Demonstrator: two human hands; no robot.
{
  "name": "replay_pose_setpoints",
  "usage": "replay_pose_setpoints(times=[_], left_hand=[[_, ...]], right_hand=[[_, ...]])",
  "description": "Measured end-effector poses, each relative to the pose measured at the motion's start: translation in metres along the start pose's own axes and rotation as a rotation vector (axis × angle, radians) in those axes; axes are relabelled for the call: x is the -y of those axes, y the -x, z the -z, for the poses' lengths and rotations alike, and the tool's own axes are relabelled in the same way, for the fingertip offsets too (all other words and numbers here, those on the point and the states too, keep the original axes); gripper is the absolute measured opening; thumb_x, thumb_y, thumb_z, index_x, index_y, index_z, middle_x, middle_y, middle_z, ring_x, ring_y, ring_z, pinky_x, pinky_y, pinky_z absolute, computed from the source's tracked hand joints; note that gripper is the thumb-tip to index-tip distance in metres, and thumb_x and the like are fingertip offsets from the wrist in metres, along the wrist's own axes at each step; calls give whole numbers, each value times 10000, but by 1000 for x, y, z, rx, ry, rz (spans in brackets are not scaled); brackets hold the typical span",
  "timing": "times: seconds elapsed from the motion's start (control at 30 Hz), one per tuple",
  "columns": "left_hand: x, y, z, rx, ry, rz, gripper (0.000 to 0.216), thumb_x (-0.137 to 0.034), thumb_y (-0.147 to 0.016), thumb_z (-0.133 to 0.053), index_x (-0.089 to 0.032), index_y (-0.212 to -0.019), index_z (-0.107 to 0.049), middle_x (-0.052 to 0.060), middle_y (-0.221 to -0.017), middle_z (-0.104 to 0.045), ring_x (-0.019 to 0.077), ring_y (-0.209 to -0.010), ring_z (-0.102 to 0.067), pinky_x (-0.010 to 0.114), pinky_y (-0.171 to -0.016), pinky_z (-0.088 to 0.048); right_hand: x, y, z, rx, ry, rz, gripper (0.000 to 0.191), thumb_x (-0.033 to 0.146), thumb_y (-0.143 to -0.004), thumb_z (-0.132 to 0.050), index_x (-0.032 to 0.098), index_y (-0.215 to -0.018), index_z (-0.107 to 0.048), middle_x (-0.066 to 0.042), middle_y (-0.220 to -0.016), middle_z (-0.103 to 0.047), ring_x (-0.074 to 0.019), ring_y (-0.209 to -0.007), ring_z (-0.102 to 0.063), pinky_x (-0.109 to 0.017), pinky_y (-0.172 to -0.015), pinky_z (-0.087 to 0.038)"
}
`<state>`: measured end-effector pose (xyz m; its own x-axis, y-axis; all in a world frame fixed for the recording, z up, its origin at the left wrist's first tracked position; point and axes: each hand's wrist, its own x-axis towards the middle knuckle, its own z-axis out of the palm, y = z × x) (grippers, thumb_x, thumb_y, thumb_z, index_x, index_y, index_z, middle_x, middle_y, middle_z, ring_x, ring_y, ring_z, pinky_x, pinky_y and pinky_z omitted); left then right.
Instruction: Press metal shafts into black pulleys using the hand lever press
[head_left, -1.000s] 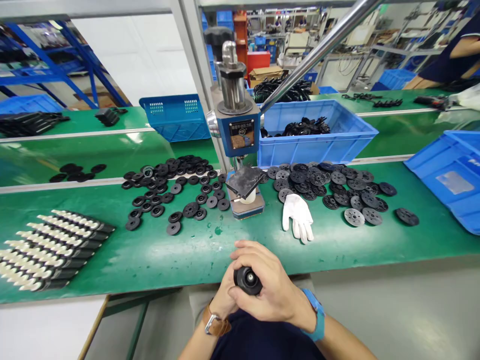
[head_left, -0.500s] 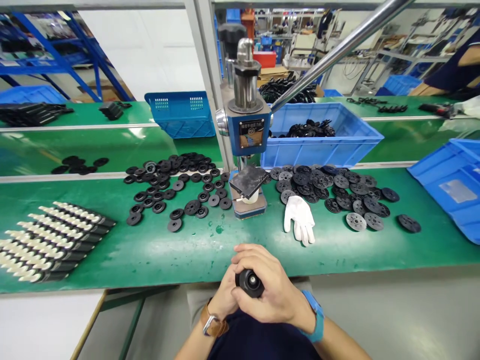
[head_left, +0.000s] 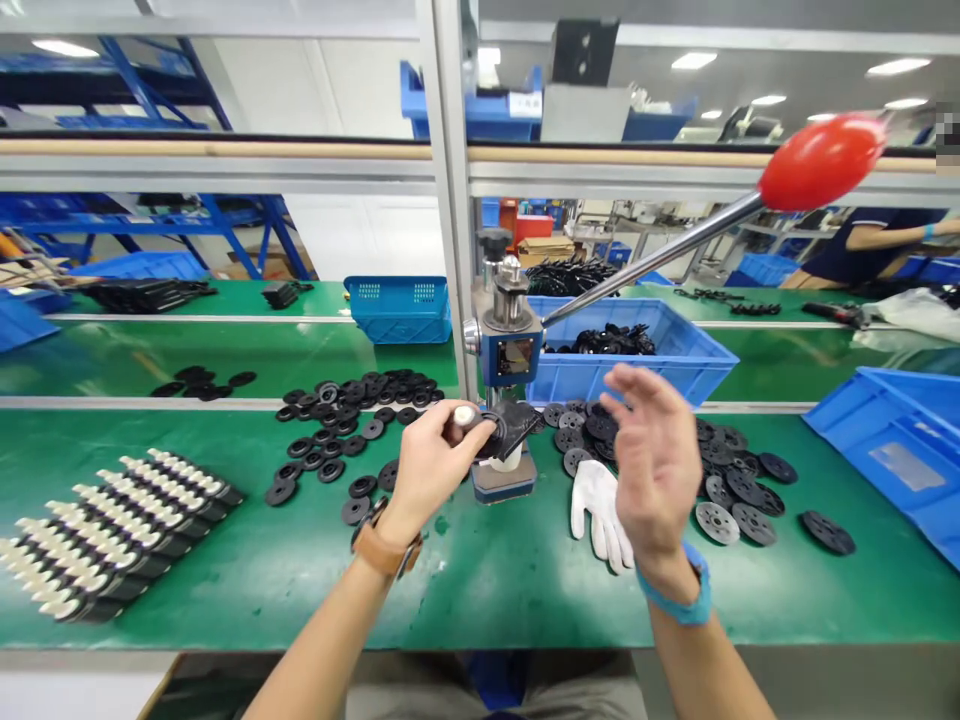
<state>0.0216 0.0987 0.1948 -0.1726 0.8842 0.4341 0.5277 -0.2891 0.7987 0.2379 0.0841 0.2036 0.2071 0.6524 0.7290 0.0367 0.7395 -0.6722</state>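
Note:
My left hand [head_left: 431, 465] is closed on a black cylindrical part with a white tip [head_left: 465, 413], held at the front of a blue hand-lever press [head_left: 514, 360]. Just beside its fingertips, a black ribbed block [head_left: 517, 428] sits over the white support on the press base [head_left: 504, 482]; whether they touch I cannot tell. My right hand [head_left: 656, 465] is raised above the bench, slightly blurred, fingers apart and holding nothing. Up and to its right is the red knob [head_left: 821, 165] of the press lever. A white glove [head_left: 600, 515] lies below this hand.
Small black discs [head_left: 322, 440] are spread left of the press, larger black discs [head_left: 739, 490] on the right. Rows of black parts with cream tops [head_left: 120, 530] stand at far left. Blue bins [head_left: 637, 375] sit behind and at right [head_left: 900, 450]. Another person works at back right.
My hands have parted. The left carried the black part forward to the press, while the right let go and rose toward the right. The view has tilted up, showing the lever's red knob.

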Motion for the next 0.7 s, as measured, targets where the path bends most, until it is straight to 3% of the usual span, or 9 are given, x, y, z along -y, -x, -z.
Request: replay_pose_setpoints(times=[0.1,0.2,0.27,0.33,0.4,0.47,0.63,0.7], left_hand=[[3,-25,-18,80,-106,-95,159,-304,-817,-729,-199,-732,-644,-59,-608,-480,131,-582,-445,262,-586,-339],[9,-37,-32,107,-191,-121,220,-311,-827,-733,-201,-684,-608,-40,-649,-510,143,-597,-466,270,-593,-337],[10,-41,-35,120,-223,-123,216,-318,-826,-741,-198,-689,-623,1,-741,-592,164,-662,-531,276,-621,-360],[10,-43,-36,152,-223,-103,181,-330,-831,-741,-194,-738,-665,34,-804,-658,184,-702,-579,282,-629,-371],[8,-44,-36,184,-223,-64,188,-362,-846,-728,-196,-767,-690,33,-749,-677,190,-660,-582,287,-598,-351],[8,-45,-35,195,-243,-32,227,-395,-851,-723,-200,-741,-690,22,-663,-665,192,-607,-565,291,-569,-322],[11,-44,-37,192,-228,-34,228,-396,-845,-733,-200,-732,-701,46,-720,-738,210,-672,-643,280,-578,-366],[12,-43,-38,188,-202,-34,201,-383,-843,-736,-201,-759,-718,47,-742,-755,208,-691,-664,272,-591,-396]], right_hand=[[29,-62,-8,-111,-42,155,420,420,-1009,-592,285,-1404,-553,-98,-1423,-568,-293,-1326,-584,-547,-1109,-497],[58,-118,-15,-179,-53,193,317,408,-1043,-485,305,-1321,-598,-64,-1334,-624,-263,-1267,-640,-504,-1063,-530],[72,-146,-18,-118,-127,141,336,414,-1065,-370,255,-1188,-639,-88,-1191,-686,-255,-1141,-700,-468,-968,-584],[79,-164,-19,-30,-218,75,396,398,-1062,-318,228,-949,-657,-104,-978,-693,-238,-885,-723,-426,-810,-623],[79,-169,-18,-16,-280,67,381,328,-1031,-358,247,-748,-602,-82,-852,-623,-185,-641,-613,-390,-655,-606],[76,-163,-17,-66,-308,134,348,253,-974,-404,258,-660,-554,-54,-805,-542,-144,-527,-472,-363,-544,-556],[65,-123,-12,-158,-255,340,291,278,-943,-474,236,-691,-614,4,-623,-398,-143,-482,-430,-337,-471,-493],[60,-102,-7,-205,-234,318,269,283,-945,-489,242,-699,-589,30,-567,-351,-142,-460,-429,-333,-485,-484]])
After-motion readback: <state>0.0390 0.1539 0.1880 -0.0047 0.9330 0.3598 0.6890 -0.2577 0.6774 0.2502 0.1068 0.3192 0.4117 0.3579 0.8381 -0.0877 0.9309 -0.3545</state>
